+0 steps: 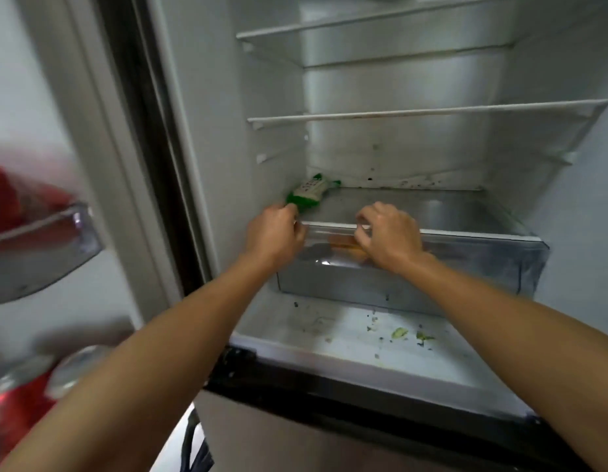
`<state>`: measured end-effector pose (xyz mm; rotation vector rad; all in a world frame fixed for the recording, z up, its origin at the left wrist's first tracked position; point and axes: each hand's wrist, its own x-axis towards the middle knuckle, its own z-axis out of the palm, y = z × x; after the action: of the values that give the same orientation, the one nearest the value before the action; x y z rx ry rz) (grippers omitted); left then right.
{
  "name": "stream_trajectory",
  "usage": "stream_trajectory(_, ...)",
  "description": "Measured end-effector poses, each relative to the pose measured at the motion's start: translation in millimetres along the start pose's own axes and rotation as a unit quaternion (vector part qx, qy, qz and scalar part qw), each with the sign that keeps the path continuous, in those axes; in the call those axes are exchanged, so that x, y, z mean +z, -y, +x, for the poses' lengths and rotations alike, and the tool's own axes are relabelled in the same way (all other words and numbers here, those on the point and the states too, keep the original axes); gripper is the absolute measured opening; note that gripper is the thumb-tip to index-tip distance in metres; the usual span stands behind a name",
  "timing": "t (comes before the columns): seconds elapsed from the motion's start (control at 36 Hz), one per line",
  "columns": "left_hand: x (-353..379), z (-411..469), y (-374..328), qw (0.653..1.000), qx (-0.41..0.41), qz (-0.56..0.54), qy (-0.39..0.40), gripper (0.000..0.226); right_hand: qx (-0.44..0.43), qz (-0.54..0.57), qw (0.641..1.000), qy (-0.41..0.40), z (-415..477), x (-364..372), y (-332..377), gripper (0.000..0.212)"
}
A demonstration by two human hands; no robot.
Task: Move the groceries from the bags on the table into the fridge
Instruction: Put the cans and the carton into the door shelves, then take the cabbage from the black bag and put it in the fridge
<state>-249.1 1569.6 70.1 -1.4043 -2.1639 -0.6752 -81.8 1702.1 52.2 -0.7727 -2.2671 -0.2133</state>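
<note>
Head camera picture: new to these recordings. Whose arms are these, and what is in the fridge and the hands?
No machine here: a person wears one camera on the head, looking down at their own bare arms before an open fridge. The right hand curls its fingers over the front rim of the clear drawer. The left hand is at the near end of a green and white packet lying on the shelf above the drawer; whether it grips it is unclear. Blurred red cans sit in the door racks on the left, and crumbs lie on the fridge floor.
</note>
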Motion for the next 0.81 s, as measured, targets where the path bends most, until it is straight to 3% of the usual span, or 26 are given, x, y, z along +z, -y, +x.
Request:
stream_trajectory(0.11, -33, -66, -2, 0.999, -0.012, 0.002, -0.031, 0.021, -0.042, 0.036, 0.998, 0.015, -27, -12, 31, 0.026)
stream_trajectory(0.25, -73, -153, 4, 0.999, -0.039, 0.020, -0.018, 0.023, -0.088, 0.064, 0.991, 0.076, -73, -14, 81, 0.029)
stream_trajectory(0.42, -131, -243, 31, 0.995, -0.068, 0.068, -0.014, 0.016, -0.152, 0.123, 0.976, 0.091, -114, -21, 157, 0.028)
stream_trajectory(0.67, -255, -416, 128, 0.963, -0.225, 0.144, -0.029, 0.022, -0.295, 0.193, 0.936, 0.012, -175, -66, 343, 0.016)
stream_trajectory(0.81, -338, -526, 182, 0.937, -0.294, 0.190, 0.005, 0.023, -0.348, 0.238, 0.906, 0.032, -233, -83, 472, 0.017)
